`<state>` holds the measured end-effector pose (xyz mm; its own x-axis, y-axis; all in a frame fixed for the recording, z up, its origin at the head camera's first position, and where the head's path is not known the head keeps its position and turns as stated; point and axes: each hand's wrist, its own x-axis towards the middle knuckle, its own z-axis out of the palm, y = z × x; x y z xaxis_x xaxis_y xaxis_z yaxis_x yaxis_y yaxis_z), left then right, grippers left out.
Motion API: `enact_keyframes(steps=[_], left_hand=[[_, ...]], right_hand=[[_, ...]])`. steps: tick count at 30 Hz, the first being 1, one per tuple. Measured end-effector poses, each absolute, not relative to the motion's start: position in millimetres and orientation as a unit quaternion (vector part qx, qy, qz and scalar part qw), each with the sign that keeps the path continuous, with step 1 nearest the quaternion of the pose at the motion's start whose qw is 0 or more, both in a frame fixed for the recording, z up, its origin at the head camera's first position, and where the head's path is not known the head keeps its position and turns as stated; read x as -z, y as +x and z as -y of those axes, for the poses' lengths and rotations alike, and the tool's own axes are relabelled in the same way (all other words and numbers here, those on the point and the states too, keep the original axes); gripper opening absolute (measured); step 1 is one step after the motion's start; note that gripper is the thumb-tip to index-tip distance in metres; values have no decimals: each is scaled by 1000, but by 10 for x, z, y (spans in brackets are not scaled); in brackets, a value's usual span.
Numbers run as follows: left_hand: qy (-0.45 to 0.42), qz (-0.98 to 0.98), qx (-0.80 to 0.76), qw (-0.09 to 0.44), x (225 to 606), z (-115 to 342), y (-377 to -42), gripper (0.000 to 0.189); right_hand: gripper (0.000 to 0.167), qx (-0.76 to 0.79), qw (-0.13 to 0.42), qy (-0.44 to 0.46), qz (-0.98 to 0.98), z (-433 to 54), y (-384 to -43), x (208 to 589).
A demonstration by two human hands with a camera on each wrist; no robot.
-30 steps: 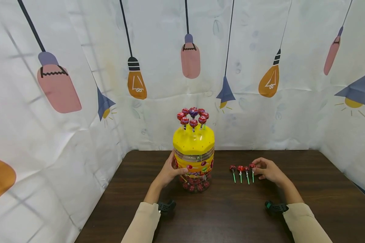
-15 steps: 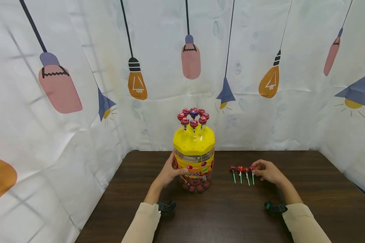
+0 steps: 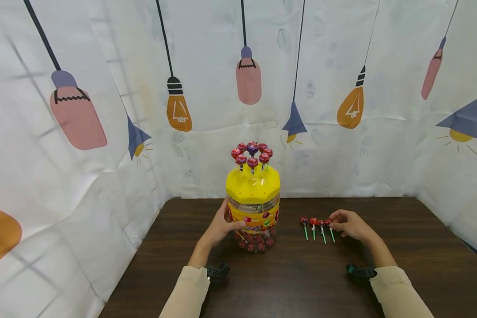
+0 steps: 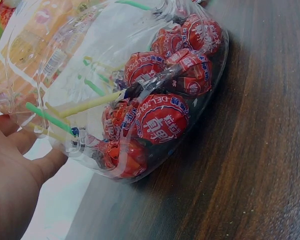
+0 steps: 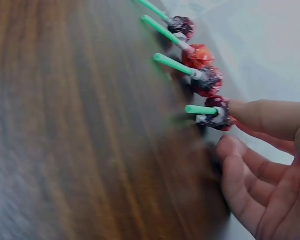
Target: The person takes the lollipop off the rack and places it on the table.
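A clear plastic candy jar [image 3: 254, 216] with a yellow lid [image 3: 252, 184] stands on the table. My left hand [image 3: 219, 226] grips its left side, thumb across the front and fingers around behind. Red-wrapped lollipops [image 4: 162, 119] with green and yellow sticks show through its wall in the left wrist view. Several more lollipops [image 3: 252, 163] stand upright in a ring on the lid. To the right, several green-stick lollipops lie in a row, and my right hand [image 3: 350, 224] pinches the head of the rightmost lollipop [image 5: 220, 114], its stick pointing toward me.
The other lollipops of the row [image 5: 197, 56] lie just left of the right hand, heads away from me. A dark wood table [image 3: 294, 282] reaches back to a white curtain [image 3: 222, 172] printed with lamps. Both wrists wear dark bands [image 3: 359, 271].
The rightmost lollipop's stick has swung slightly, its lower end now further right and its head a little left. My right hand has shifted slightly; the left hand and jar stay in place.
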<state>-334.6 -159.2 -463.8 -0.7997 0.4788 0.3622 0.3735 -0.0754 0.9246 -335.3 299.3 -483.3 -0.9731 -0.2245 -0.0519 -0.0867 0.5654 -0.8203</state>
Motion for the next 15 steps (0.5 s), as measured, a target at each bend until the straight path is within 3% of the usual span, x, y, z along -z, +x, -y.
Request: enact_keyframes(steps=[9,15], left_hand=[[304,-680,-666,44,4648,1598,-3341,91],[310,-675,-668,48,4634,1587,-3342,89]], right_hand=[[50,456,68,-125,-878,-3007,-3276,4528],[44,474,2,-178,-863,-2775,-3126,4150]])
